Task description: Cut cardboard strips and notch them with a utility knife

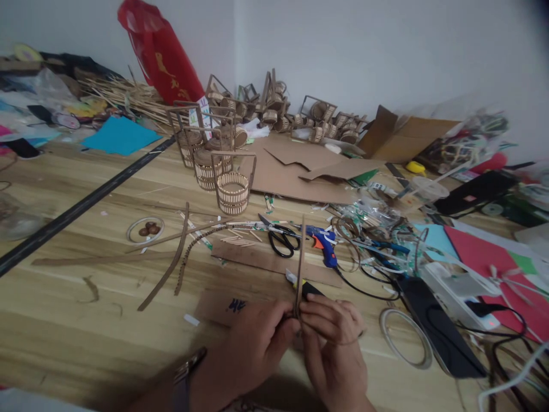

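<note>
My left hand, with a watch on its wrist, pinches the lower end of a thin brown strip. Fingers of my right hand are closed on the same strip from the other side, and the strip stands upright between them. Partly behind the strip and my right fingers lies a utility knife. Beyond my hands are black-handled scissors and a blue glue gun. A flat piece of cardboard with black writing rests under my left hand.
Small wooden-slat buckets with tall handles stand beyond. Curved brown strips and a ring of brown beads lie left. At right are a roll of tape, a phone, a power strip and loose cables.
</note>
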`<state>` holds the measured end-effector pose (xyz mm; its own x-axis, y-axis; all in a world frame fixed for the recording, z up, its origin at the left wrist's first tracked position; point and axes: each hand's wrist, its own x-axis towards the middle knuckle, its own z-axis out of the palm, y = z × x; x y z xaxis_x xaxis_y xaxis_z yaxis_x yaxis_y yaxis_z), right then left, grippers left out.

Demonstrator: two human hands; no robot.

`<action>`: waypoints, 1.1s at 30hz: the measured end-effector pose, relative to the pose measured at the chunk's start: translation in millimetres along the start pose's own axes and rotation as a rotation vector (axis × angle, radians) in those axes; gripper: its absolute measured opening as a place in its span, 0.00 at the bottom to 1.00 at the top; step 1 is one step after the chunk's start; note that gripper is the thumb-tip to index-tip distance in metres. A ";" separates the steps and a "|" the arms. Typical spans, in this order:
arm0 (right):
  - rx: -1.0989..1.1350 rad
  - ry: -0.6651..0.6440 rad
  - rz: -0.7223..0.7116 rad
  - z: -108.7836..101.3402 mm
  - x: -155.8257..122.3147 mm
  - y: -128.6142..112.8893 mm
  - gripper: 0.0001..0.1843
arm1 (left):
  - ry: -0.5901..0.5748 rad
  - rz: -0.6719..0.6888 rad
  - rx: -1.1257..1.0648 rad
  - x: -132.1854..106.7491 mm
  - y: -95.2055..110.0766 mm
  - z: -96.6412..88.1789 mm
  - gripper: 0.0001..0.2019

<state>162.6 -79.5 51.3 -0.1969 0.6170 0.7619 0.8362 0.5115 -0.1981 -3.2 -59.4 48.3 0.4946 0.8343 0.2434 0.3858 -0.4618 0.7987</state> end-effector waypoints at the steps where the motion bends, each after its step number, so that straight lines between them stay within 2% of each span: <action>1: -0.022 -0.004 -0.004 -0.2 -0.4 0.5 0.07 | 0.005 -0.006 -0.009 0.7 -0.8 0.5 0.14; 5: -0.037 -0.008 -0.026 1.3 -2.9 1.0 0.08 | 0.033 -0.012 -0.002 1.9 -3.7 3.3 0.14; 12: 0.006 0.045 0.029 5.9 -4.8 -4.9 0.04 | 0.050 0.006 0.030 -0.7 -3.8 5.7 0.13; 20: 0.004 -0.023 0.012 4.6 -6.0 -0.4 0.07 | -0.006 -0.025 0.052 -2.6 -3.1 3.2 0.15; 28: 0.307 0.010 0.251 8.4 -8.6 2.2 0.06 | -0.029 0.012 0.026 0.2 -3.0 0.2 0.15; 30: 0.325 -0.002 0.245 8.4 -8.7 3.9 0.06 | -0.013 0.001 0.027 0.8 -4.1 1.1 0.15; 33: 0.262 -0.027 0.154 7.7 -5.9 6.4 0.05 | 0.027 -0.003 0.065 0.9 -5.3 2.6 0.15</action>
<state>165.2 -75.3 40.8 -0.0949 0.7132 0.6945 0.6972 0.5456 -0.4650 -2.8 -57.0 42.9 0.4728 0.8429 0.2567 0.4373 -0.4774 0.7622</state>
